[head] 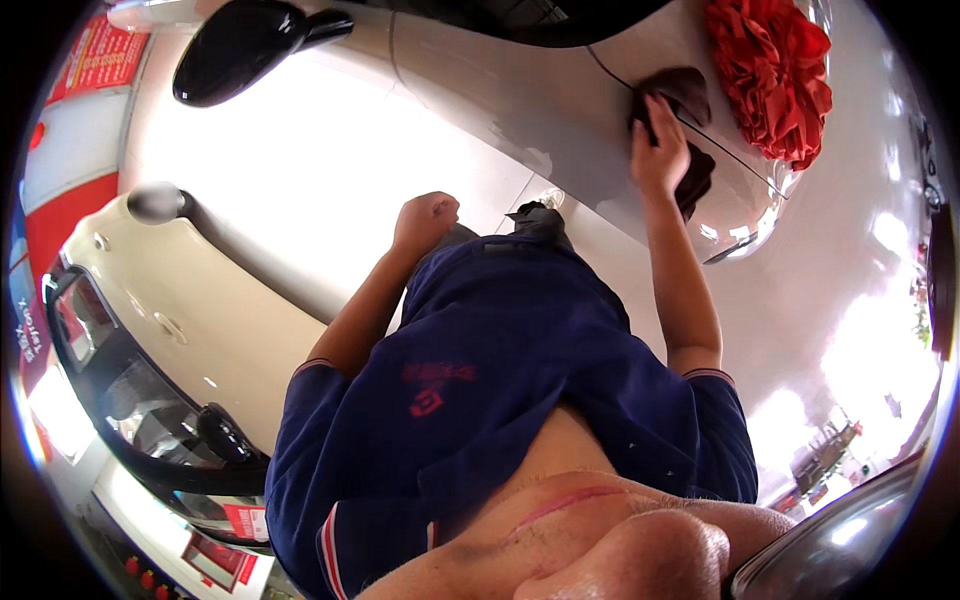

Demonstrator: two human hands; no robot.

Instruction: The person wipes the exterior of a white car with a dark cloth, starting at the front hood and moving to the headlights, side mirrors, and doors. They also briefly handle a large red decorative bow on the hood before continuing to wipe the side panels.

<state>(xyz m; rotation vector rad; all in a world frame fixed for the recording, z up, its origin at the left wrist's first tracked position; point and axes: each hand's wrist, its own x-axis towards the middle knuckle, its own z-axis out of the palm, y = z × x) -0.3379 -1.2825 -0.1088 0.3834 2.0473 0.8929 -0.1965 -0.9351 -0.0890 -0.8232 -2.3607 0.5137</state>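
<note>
My right hand [660,154] lies on a dark cloth [696,176], pressed to the body of a silver-grey car [525,97] beside a panel seam. Part of the cloth bunches out past the fingers and the wrist. A large red fabric rosette [776,82] sits on the car just beyond that hand. My left hand [426,219] hangs in front of my waist, its fingers curled into a loose fist, and nothing shows in it. It touches neither car.
The grey car's black side mirror [240,49] juts out at the top left. A cream car [202,322] with black mirrors stands on my left. Glossy pale floor tiles [420,142] lie between the cars. Red-and-white wall panels [75,195] stand at the far left.
</note>
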